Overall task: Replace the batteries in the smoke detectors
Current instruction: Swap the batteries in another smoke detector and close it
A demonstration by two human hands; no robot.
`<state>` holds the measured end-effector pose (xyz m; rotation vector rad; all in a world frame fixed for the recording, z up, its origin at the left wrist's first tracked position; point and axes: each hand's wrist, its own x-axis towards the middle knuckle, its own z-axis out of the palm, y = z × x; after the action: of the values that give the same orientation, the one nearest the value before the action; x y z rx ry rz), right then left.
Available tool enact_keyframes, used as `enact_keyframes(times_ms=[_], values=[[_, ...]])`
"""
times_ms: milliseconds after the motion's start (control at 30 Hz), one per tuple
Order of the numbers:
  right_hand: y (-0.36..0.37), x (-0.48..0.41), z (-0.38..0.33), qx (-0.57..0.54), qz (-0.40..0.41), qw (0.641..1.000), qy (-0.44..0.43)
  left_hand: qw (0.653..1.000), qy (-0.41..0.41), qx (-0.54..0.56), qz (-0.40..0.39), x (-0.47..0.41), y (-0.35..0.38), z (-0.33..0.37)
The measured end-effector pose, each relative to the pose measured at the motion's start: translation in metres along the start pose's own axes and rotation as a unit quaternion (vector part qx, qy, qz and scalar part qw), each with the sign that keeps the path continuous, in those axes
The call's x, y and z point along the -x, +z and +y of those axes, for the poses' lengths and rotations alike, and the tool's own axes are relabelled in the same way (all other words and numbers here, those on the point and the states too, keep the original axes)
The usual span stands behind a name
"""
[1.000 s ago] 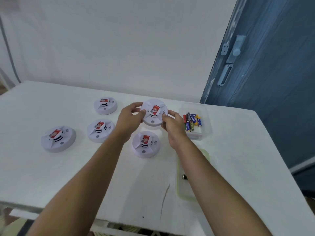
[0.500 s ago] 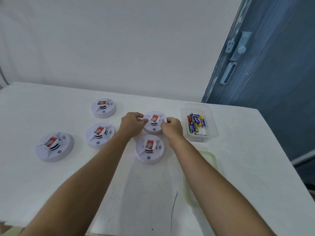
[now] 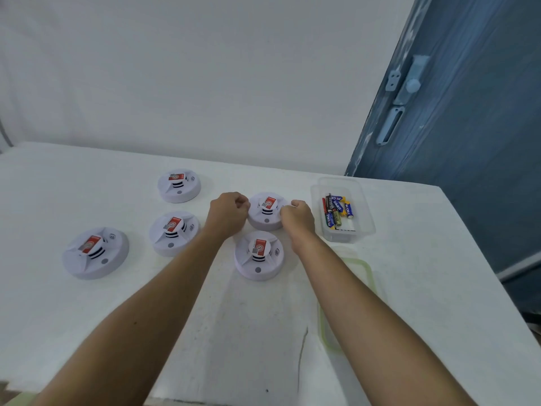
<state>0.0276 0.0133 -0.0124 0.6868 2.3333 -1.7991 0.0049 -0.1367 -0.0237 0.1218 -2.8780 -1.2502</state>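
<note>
Two bare forearms reach up from the bottom of the frame across a white desk point(image 3: 87, 317). A thin dark crack point(image 3: 301, 347) runs through the desk's surface at lower centre. At lower right a clear lid with a green rim point(image 3: 369, 273) lies flat, partly hidden under the right forearm.

Just above centre-bottom sits the nearest smoke detector point(image 3: 259, 254), white with a red label on its raised middle. The left smoke detector point(image 3: 95, 253) lies well apart at the frame's left, and the middle smoke detector point(image 3: 174, 232) sits between the two.

At the centre of the frame, the left hand point(image 3: 228, 215) and right hand point(image 3: 298, 218) close on the gripped smoke detector point(image 3: 266, 210) – fingers curled in on its left and right rims, label facing up. Whether it rests on the desk or is held just off it cannot be told.

To the right of the right hand stands a clear plastic tub point(image 3: 363, 200) holding a loose heap of batteries point(image 3: 336, 210) – blue, yellow, black and red. The far smoke detector point(image 3: 179, 185) lies left of centre, toward a plain white wall point(image 3: 205, 83). A blue door point(image 3: 468, 171) with a pale latch point(image 3: 409, 83) fills the upper right.
</note>
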Motion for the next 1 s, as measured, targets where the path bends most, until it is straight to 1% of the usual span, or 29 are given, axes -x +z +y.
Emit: enact_keyframes(times_ms=[100, 200, 267, 333, 467, 533, 600, 667, 767, 800, 867, 1000], values=[[0.002, 0.002, -0.004, -0.007, -0.007, 1.0, 0.014, 0.998, 0.032, -0.044, -0.042, 0.006, -0.01, 0.001], [0.009, 0.012, -0.008, 0.028, 0.009, 0.999, -0.033, 0.994, 0.063, -0.069, -0.056, 0.013, -0.026, -0.003], [0.016, 0.025, -0.012, 0.022, 0.001, 0.996, -0.086, 0.993, 0.078, -0.071, -0.044, 0.022, -0.039, -0.007], [0.025, 0.039, -0.017, -0.007, -0.039, 0.991, -0.129, 0.993, 0.084, -0.084, -0.018, 0.029, -0.052, -0.016], [0.054, 0.061, -0.022, -0.037, -0.135, 0.979, -0.145, 0.99, 0.054, -0.124, 0.049, 0.037, -0.069, -0.046], [0.071, 0.069, -0.021, -0.038, -0.171, 0.975, -0.136, 0.985, 0.018, -0.146, 0.088, 0.04, -0.073, -0.059], [0.084, 0.074, -0.019, -0.046, -0.201, 0.973, -0.108, 0.982, -0.044, -0.154, 0.1, 0.045, -0.076, -0.067], [0.095, 0.076, -0.017, -0.056, -0.213, 0.973, -0.066, 0.978, -0.09, -0.162, 0.091, 0.046, -0.078, -0.079], [0.107, 0.082, -0.015, -0.061, -0.21, 0.976, -0.005, 0.976, -0.1, -0.19, 0.042, 0.044, -0.077, -0.098], [0.11, 0.084, -0.014, -0.058, -0.213, 0.975, 0.009, 0.977, -0.108, -0.183, 0.031, 0.043, -0.075, -0.102], [0.117, 0.087, -0.011, -0.065, -0.225, 0.972, 0.027, 0.981, -0.12, -0.15, 0.036, 0.044, -0.075, -0.101], [0.118, 0.089, -0.01, -0.093, -0.229, 0.968, 0.037, 0.987, -0.132, -0.048, 0.074, 0.053, -0.079, -0.085]])
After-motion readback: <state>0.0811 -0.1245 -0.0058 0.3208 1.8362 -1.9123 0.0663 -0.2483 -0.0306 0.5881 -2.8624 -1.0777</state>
